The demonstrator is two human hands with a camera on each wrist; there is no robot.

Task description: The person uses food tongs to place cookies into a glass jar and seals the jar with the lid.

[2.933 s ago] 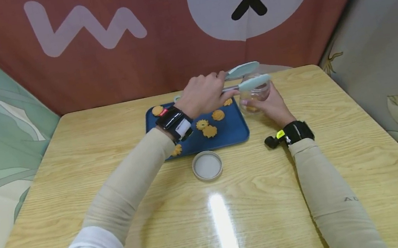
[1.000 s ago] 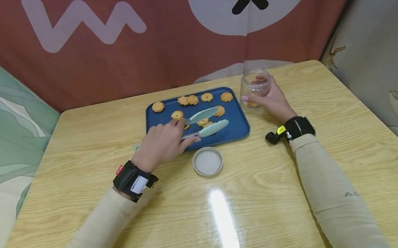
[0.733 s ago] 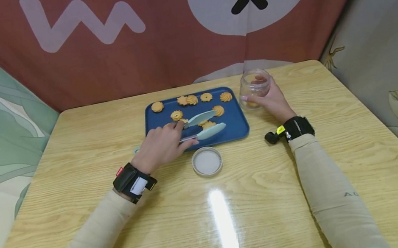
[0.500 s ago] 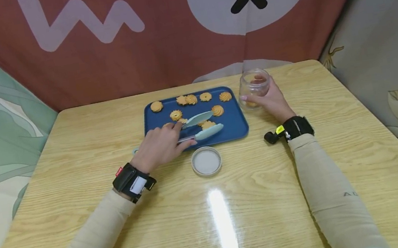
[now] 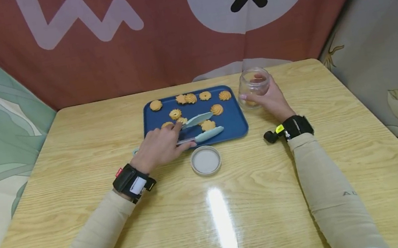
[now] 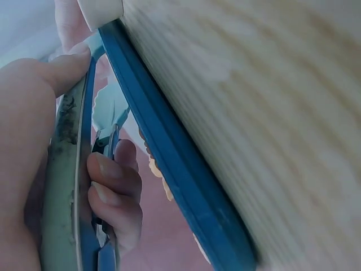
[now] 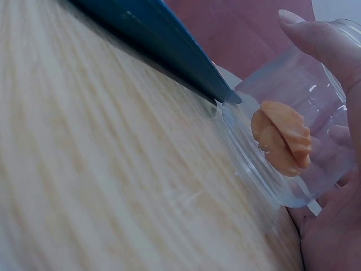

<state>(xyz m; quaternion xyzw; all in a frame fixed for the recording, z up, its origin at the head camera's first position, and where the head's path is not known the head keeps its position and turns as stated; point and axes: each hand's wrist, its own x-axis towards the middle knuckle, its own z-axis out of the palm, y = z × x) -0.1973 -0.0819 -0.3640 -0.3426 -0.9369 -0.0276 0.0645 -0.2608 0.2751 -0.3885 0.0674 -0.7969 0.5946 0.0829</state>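
Note:
My left hand (image 5: pixel 158 148) grips a pair of tongs (image 5: pixel 198 119) with pale blue-green tips. Their arms are spread over the front part of a blue tray (image 5: pixel 235 123), near a flower-shaped cookie (image 5: pixel 208 125). Several more cookies (image 5: pixel 190 98) lie about the tray. In the left wrist view the thumb lies along one tong arm (image 6: pixel 65 186) and curled fingers (image 6: pixel 115 186) hold the other. At the tray's right, my right hand (image 5: pixel 272 100) holds a clear jar (image 5: pixel 253 86) upright and without a lid. Inside it, cookies (image 7: pixel 282 138) rest near the bottom, seen in the right wrist view.
A round lid (image 5: pixel 206 160) lies just in front of the tray on the wooden table (image 5: pixel 176 230). Behind the table's far edge hangs a red-brown cloth (image 5: pixel 98 70). Patterned cloths stand at both sides.
From above the jar, my left hand has brought the tongs left and down over the tray. In the last half second they have barely moved. The right hand keeps holding the jar.

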